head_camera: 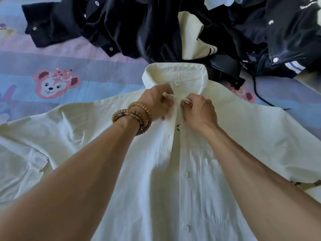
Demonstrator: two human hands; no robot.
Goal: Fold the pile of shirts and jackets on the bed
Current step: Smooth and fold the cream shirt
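White shirt lies spread front-up across the near part of the bed, collar pointing to the far edge. Left hand pinches the placket just under the collar, beaded bracelets on its wrist. Right hand pinches the opposite edge, the two hands almost touching. Beyond the collar, the dark pile of jackets sits heaped at the far edge.

Dark jacket pile crowding beyond the collar; bare bedsheet leftward.
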